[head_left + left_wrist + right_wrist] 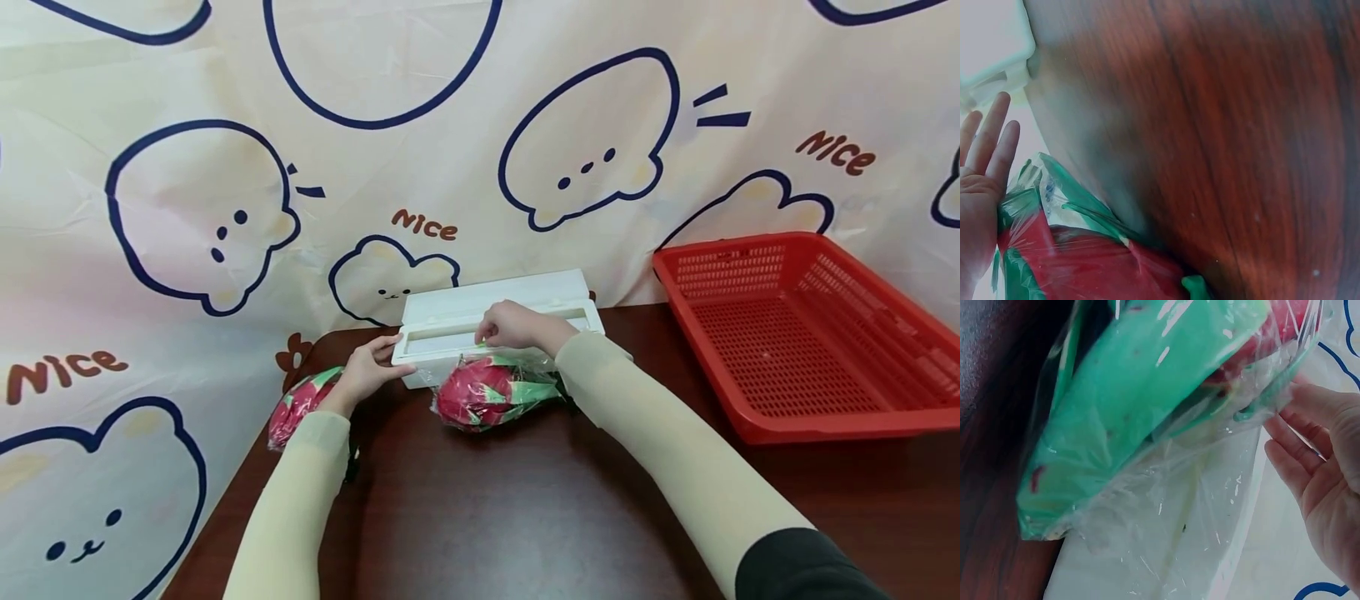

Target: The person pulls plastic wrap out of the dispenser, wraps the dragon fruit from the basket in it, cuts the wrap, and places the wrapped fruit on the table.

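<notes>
Left hand [367, 367], fingers straight, touches the left end of the white box [498, 321]; a wrapped dragon fruit [298, 406] lies just below its wrist. Right hand [512, 325] rests on the box top, fingers relaxed against film, a second wrapped fruit [487, 392] just beneath it on the counter [525, 500].

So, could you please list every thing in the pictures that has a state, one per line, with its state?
left hand: fingers straight, touching the left end of the white box
right hand: fingers curled on top of the white box, at the clear film
white box: lying flat, film drawn out of it
middle dragon fruit: wrapped in clear film, lying on the table
left dragon fruit: wrapped in film, lying at the table edge
red basket: upright, empty
</notes>
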A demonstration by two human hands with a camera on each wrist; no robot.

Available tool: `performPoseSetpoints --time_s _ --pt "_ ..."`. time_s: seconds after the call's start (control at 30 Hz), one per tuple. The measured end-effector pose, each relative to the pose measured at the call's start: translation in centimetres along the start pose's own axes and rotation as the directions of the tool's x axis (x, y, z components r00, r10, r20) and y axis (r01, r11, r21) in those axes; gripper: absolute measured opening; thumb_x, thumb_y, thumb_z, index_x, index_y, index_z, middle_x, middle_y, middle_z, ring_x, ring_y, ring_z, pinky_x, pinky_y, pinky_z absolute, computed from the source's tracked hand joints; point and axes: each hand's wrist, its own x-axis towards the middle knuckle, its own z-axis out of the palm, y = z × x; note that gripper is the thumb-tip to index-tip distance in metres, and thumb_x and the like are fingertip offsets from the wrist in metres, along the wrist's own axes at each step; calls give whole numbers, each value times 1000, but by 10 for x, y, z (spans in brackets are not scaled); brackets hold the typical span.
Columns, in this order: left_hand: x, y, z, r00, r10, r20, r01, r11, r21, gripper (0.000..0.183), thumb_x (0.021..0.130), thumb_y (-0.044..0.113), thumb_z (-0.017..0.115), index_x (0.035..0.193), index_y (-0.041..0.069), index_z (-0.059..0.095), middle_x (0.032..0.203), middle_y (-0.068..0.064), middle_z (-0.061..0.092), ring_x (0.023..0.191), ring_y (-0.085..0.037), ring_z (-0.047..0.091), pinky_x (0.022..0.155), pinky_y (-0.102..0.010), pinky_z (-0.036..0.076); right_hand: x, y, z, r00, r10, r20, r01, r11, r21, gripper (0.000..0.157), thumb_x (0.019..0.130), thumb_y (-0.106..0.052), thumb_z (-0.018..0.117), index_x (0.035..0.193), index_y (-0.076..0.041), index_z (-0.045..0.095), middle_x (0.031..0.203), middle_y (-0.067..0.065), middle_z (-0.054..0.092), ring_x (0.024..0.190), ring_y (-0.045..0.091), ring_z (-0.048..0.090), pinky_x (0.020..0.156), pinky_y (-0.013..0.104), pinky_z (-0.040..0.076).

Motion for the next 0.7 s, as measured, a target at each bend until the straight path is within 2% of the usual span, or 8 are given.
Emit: performPoseSetpoints --time_s 0.43,0.7 --pt "-2 3 -1 1000 2 -7 -2 1000 -3 80 66 42 75 135 18 42 131 -9 46 117 -22 43 97 -45 31 -1 3 3 998 -35 -49 33 999 -34 15 85 -10 62 95 -13 72 82 -3 61 77 11 54 71 25 44" --pt "-1 1 -1 1000 8 1 -8 1000 6 84 63 44 76 135 16 42 130 -11 47 117 -23 44 96 -45 32 -15 7 3 997 -17 -75 15 999 -32 14 85 -12 62 96 -13 71 84 -4 61 79 10 55 73 24 44"
